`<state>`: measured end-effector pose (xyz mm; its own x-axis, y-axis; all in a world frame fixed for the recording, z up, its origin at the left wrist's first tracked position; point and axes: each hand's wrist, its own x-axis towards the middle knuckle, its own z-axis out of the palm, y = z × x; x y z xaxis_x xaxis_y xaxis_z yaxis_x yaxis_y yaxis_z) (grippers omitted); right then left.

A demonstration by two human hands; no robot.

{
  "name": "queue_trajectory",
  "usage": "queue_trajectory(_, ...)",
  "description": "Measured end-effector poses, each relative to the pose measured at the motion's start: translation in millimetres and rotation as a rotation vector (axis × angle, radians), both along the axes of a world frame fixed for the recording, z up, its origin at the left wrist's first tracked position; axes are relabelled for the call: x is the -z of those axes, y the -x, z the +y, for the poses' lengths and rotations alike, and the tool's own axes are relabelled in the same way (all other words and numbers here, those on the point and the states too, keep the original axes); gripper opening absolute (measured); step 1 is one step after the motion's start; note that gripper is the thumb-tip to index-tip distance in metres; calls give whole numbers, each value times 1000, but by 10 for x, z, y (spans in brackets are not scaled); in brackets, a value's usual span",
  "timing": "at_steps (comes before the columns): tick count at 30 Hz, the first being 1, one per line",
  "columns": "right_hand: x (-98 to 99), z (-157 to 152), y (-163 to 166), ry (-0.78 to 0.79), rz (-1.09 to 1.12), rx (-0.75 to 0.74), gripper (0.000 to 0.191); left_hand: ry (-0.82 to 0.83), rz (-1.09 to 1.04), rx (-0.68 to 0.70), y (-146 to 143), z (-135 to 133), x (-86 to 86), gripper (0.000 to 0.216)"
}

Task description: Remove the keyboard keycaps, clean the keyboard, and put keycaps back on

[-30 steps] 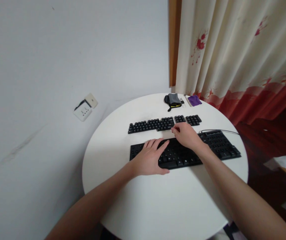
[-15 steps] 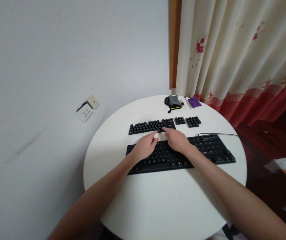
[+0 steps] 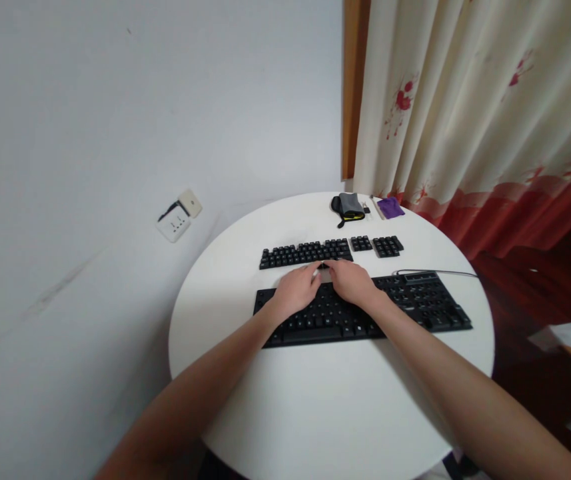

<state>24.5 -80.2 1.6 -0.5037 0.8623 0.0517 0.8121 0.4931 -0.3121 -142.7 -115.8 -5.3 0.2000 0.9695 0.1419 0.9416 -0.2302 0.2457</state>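
Observation:
Black keycaps (image 3: 305, 253) lie on the white round table (image 3: 285, 393) in a keyboard-like block. Below them is a black keyboard (image 3: 428, 303) with a cable, partly covered by my hands and forearms. My left hand (image 3: 298, 288) reaches over the keyboard, index finger stretched to the block's near edge and thumb apart from it. Opposite, my right hand (image 3: 351, 281) has its index finger extended toward the same spot. The two fingertips nearly meet at the bottom row; whether a small keycap sits between them is hidden.
Two smaller keycap groups, one (image 3: 362, 243) and another (image 3: 388, 246), lie right of the main block. At the back are a grey and black folded pouch (image 3: 350, 206) and a purple cloth (image 3: 390, 207). A wall (image 3: 190, 100) borders the left, a curtain (image 3: 445, 113) the back right.
My left hand has moved slightly right and my right index fingertip has drawn back to the block's near edge. The fingertips are closer together. The view has shifted a little.

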Motion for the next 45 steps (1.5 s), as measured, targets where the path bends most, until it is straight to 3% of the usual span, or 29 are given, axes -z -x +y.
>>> queue_trajectory(8, 8, 47, -48, -46, 99, 38, 22, -169, -171, 118, 120, 65, 58, 22)
queue_trajectory(12, 26, 65, -41, -60, 111, 62, 15, -177, -164, 149, 116, 90, 63, 15)
queue_trajectory(20, 50, 105, -37, -40, 133, 39, 19, -183, -116, 79, 104, 70, -18, 10)
queue_trajectory(23, 6, 110, -61, -56, 194, 38, 23, -213, -197, 90, 74, -30, -100, 7)
queue_trajectory(27, -62, 102, -131, -90, 313, 62, 25, -88, -492, 251, -17, -247, -200, 7)
queue_trajectory(31, -76, 96, -210, -92, 391, 53, 28, 69, -602, 385, -88, -392, -235, 5)
queue_trajectory(38, -83, 102, -247, -106, 437, 40, 25, 193, -594, 507, -129, -424, -233, 4)
queue_trajectory(45, -71, 95, -242, -92, 416, 22, 23, 128, -495, 506, -146, -450, -237, 3)
